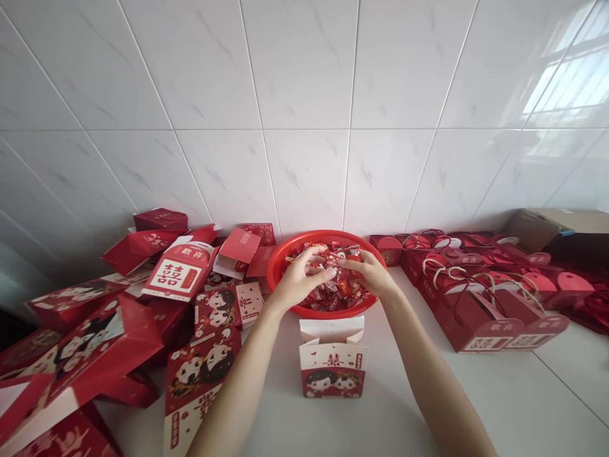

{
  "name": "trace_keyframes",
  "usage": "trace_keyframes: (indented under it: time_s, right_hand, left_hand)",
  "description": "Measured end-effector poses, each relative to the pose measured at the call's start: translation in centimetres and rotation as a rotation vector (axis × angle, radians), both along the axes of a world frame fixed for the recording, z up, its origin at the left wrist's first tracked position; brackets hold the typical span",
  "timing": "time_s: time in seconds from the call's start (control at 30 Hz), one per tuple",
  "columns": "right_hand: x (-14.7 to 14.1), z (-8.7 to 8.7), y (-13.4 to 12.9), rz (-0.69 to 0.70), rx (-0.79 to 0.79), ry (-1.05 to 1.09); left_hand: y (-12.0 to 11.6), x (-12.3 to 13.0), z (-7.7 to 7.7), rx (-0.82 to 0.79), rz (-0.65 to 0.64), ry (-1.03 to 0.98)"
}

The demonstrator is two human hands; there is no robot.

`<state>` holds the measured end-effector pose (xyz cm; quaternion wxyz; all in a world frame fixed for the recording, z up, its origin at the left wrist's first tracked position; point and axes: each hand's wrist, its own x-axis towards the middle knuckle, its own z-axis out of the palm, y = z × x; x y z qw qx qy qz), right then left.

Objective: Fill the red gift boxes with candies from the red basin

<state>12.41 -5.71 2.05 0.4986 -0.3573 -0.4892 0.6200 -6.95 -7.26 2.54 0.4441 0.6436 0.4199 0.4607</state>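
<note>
A red plastic basket (272,279) filled with wrapped candies (333,291) stands against the wall. Both hands reach over it from the near side. My left hand (304,274) is at the left of the candies, its fingers curved and apart. Across from it, my right hand (373,274) stretches its fingers inward over the candies, with no candy plainly gripped. Some fingertips are hard to separate from the wrappers. Directly in front of the basket, between my forearms, a red and cream gift box (333,371) with two cartoon faces stands upright, its top flaps open.
A heap of red boxes (178,273), some opened out, covers the left side. At the right stand rows of closed red boxes (485,317) with rope handles. Behind them sits a brown cardboard box (564,222). White wall tiles (309,171) rise behind the table.
</note>
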Motion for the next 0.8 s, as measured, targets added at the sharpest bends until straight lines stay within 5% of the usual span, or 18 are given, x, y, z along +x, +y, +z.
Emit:
trace_keyframes:
  time_s: [0.17,0.27,0.47,0.8]
  right_hand:
    - [1.5,2.4,-1.2,-0.087,-0.003,0.047]
    - [2.4,3.7,-2.5,-0.130,-0.006,0.040]
    - [2.9,5.3,-5.3,-0.006,0.140,-0.059]
    - [2.3,6.2,-7.3,0.130,0.493,-0.389]
  left_hand:
    - [-5.1,-2.8,5.0,0.139,-0.247,0.216]
    - [-7.6,-3.5,6.4,0.122,-0.338,0.477]
    - [-7.9,-2.5,5.2,0.115,-0.357,0.689]
    - [-7.1,-2.2,2.4,0.028,-0.327,0.622]
